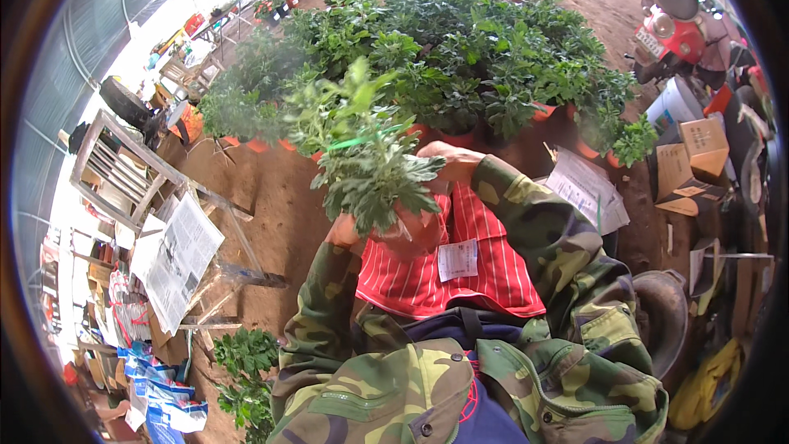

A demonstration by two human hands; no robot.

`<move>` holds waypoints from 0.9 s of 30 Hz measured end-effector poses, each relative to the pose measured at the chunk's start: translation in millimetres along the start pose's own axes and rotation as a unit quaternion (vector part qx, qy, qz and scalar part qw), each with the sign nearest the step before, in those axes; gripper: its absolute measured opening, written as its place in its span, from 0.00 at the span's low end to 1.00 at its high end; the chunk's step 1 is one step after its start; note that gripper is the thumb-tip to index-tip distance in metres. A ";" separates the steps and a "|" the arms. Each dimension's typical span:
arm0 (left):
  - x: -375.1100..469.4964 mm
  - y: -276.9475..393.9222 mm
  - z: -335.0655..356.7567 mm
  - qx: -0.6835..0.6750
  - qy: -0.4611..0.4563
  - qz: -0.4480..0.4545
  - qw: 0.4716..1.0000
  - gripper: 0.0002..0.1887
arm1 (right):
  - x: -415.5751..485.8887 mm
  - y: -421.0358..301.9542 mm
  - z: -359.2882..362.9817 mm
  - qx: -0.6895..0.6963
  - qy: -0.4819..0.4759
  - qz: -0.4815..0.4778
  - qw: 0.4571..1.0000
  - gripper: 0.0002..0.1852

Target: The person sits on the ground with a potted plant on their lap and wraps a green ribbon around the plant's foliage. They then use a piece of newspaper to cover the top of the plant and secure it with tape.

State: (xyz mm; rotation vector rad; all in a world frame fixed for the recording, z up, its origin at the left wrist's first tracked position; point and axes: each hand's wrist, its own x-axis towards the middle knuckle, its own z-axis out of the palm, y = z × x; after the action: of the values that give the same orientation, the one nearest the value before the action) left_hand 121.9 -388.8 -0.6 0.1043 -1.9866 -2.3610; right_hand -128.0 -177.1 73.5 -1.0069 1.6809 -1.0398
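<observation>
A leafy green potted plant (379, 182) is held up in front of my chest, above the red striped apron on my lap. A bright green tie or strip (360, 140) crosses its upper leaves, which are blurred. Below the foliage shows a reddish-brown pot (412, 235) with a shiny surface. My left hand (345, 231) grips the plant low on its left side, fingers mostly behind leaves. On the other side, my right hand (453, 160) is bent in close against the foliage. Leaves cover its fingertips, so what it grasps cannot be seen.
Many potted plants (468, 61) stand ahead on the dirt floor. A worn wooden chair (166, 179) with newspaper (185, 259) is at left. To the right are printed papers (585, 188), cardboard boxes (690, 163), a white bucket (675, 105) and a red motorcycle (678, 37). Another plant (246, 376) sits lower left.
</observation>
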 end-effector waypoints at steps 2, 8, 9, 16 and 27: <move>1.2 9.8 1.9 0.253 -0.024 0.118 0.960 0.25 | 8.4 -2.1 2.9 0.000 0.042 -0.048 0.998 0.12; 1.7 24.9 19.7 0.159 0.003 0.051 0.986 0.24 | 18.3 -7.3 6.0 0.067 0.118 -0.110 0.985 0.09; 2.2 23.6 19.4 0.159 0.001 0.090 0.983 0.24 | 16.8 -7.4 2.7 0.050 0.115 -0.107 0.986 0.09; 13.0 1.5 -3.4 0.387 -0.003 0.133 0.912 0.22 | 22.4 7.4 -2.4 0.080 0.130 -0.181 0.972 0.14; 20.6 11.6 26.5 -0.032 0.026 0.020 0.999 0.30 | -41.3 18.3 -3.4 0.144 0.055 -0.074 0.985 0.19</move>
State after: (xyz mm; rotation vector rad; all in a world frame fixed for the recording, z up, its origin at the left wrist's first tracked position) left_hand 99.0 -366.6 15.0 0.1218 -1.8708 -2.3690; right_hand -123.2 -132.4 68.1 -0.9054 1.5042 -1.4146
